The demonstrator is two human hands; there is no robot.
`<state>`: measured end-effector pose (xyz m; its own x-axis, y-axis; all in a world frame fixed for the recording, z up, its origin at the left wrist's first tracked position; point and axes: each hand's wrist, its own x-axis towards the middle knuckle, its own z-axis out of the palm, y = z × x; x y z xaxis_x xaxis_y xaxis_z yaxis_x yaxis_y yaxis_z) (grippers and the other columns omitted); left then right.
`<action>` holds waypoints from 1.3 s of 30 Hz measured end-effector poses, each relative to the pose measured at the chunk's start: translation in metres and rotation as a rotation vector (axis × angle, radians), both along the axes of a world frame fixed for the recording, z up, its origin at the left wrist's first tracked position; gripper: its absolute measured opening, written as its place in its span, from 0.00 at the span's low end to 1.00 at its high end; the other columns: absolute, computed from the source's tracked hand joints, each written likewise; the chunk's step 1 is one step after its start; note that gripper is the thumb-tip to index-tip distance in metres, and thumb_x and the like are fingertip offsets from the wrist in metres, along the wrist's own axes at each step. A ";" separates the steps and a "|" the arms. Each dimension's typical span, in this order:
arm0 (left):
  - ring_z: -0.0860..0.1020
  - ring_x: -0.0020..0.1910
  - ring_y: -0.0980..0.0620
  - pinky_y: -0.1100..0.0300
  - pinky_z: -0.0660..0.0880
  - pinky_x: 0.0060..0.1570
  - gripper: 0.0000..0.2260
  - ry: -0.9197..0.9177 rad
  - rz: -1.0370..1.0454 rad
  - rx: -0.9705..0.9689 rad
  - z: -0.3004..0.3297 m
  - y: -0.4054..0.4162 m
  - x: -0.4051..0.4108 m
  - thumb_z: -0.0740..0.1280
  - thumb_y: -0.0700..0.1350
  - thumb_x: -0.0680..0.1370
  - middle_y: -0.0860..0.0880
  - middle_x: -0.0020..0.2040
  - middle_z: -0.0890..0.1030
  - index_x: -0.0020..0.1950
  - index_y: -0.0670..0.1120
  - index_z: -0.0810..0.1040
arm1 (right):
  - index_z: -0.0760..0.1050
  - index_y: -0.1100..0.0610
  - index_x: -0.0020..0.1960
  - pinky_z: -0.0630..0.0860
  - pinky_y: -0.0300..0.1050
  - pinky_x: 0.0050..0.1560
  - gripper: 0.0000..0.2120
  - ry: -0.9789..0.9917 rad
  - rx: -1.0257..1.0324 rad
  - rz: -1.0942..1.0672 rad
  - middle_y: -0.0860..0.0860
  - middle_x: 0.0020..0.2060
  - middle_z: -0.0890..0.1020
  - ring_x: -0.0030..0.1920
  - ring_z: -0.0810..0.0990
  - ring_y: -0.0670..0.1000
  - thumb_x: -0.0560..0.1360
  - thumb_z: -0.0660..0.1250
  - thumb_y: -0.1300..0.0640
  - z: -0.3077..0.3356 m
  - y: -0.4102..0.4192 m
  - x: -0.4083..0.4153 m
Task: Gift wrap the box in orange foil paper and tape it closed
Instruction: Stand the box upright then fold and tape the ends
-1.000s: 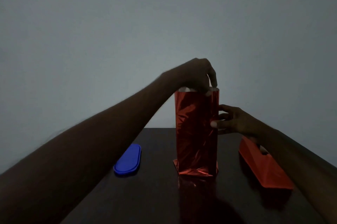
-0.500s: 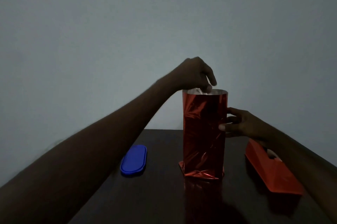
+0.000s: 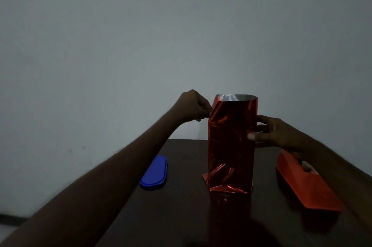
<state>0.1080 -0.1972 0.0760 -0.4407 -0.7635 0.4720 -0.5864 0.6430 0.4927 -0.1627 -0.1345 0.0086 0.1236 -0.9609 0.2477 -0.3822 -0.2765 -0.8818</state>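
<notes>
A tall box wrapped in orange foil paper (image 3: 231, 146) stands upright on the dark table (image 3: 181, 216). Its top end is open and shows the silver inner side of the foil. My left hand (image 3: 194, 108) is at the upper left edge of the wrap, fingers curled and pinching the foil there. My right hand (image 3: 269, 133) holds the right side of the box at mid height, thumb on the front face and fingers behind. The foil at the bottom is folded and flares out on the table.
An orange tape dispenser (image 3: 306, 184) lies on the table to the right, under my right forearm. A blue oval lid (image 3: 155, 172) lies to the left of the box. A plain grey wall stands behind the table's far edge.
My left hand has come down from the open top of the wrap to its upper left edge. The right hand keeps its hold on the right side.
</notes>
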 end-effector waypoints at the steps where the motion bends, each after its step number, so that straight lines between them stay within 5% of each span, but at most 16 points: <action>1: 0.84 0.39 0.46 0.55 0.83 0.44 0.02 -0.006 0.001 -0.012 -0.003 -0.002 -0.003 0.74 0.40 0.72 0.44 0.38 0.85 0.44 0.44 0.86 | 0.73 0.47 0.67 0.79 0.57 0.58 0.39 0.006 0.000 0.003 0.54 0.55 0.84 0.55 0.84 0.54 0.58 0.82 0.46 0.000 0.000 0.000; 5: 0.78 0.28 0.61 0.74 0.74 0.33 0.04 -0.007 -0.015 -0.072 -0.010 -0.006 -0.010 0.74 0.39 0.72 0.48 0.36 0.84 0.46 0.42 0.87 | 0.72 0.46 0.66 0.81 0.52 0.55 0.31 0.015 0.000 -0.005 0.53 0.57 0.83 0.55 0.83 0.52 0.65 0.77 0.53 0.002 0.002 0.004; 14: 0.75 0.33 0.72 0.80 0.68 0.37 0.07 0.001 -0.065 -0.120 -0.018 -0.014 -0.018 0.74 0.42 0.74 0.50 0.49 0.86 0.51 0.45 0.86 | 0.73 0.45 0.65 0.81 0.49 0.54 0.27 0.015 -0.012 -0.002 0.52 0.57 0.83 0.54 0.84 0.50 0.68 0.74 0.56 0.001 0.003 0.006; 18: 0.74 0.35 0.70 0.81 0.67 0.38 0.09 -0.049 -0.068 -0.127 -0.021 -0.021 -0.016 0.73 0.44 0.75 0.50 0.54 0.85 0.55 0.47 0.85 | 0.71 0.49 0.71 0.77 0.51 0.61 0.38 0.162 -0.053 -0.073 0.51 0.61 0.81 0.58 0.82 0.49 0.62 0.76 0.46 0.008 0.004 0.008; 21: 0.74 0.36 0.69 0.81 0.67 0.37 0.09 -0.073 -0.076 -0.133 -0.020 -0.024 -0.015 0.72 0.43 0.76 0.49 0.54 0.84 0.55 0.47 0.85 | 0.65 0.46 0.75 0.69 0.52 0.69 0.48 0.361 -0.388 -0.353 0.48 0.70 0.72 0.69 0.70 0.49 0.60 0.76 0.33 0.022 0.009 0.018; 25: 0.73 0.37 0.68 0.80 0.67 0.36 0.09 -0.094 -0.076 -0.130 -0.018 -0.026 -0.015 0.72 0.43 0.76 0.49 0.54 0.84 0.56 0.46 0.85 | 0.77 0.50 0.65 0.66 0.52 0.68 0.31 0.624 -0.863 -0.390 0.51 0.65 0.77 0.69 0.70 0.56 0.64 0.77 0.43 0.045 0.022 0.045; 30: 0.75 0.39 0.66 0.76 0.67 0.38 0.10 -0.108 -0.101 -0.122 -0.019 -0.027 -0.014 0.73 0.47 0.76 0.51 0.54 0.84 0.56 0.50 0.85 | 0.85 0.54 0.46 0.71 0.50 0.57 0.12 0.709 -0.974 -0.375 0.49 0.52 0.84 0.58 0.75 0.57 0.64 0.80 0.61 0.041 0.023 0.064; 39: 0.74 0.42 0.64 0.71 0.68 0.40 0.12 -0.143 -0.114 -0.095 -0.015 -0.027 -0.014 0.74 0.52 0.74 0.52 0.56 0.83 0.57 0.52 0.85 | 0.85 0.59 0.45 0.71 0.47 0.52 0.09 0.764 -1.061 -0.453 0.52 0.48 0.84 0.55 0.76 0.57 0.65 0.78 0.61 0.015 0.034 0.070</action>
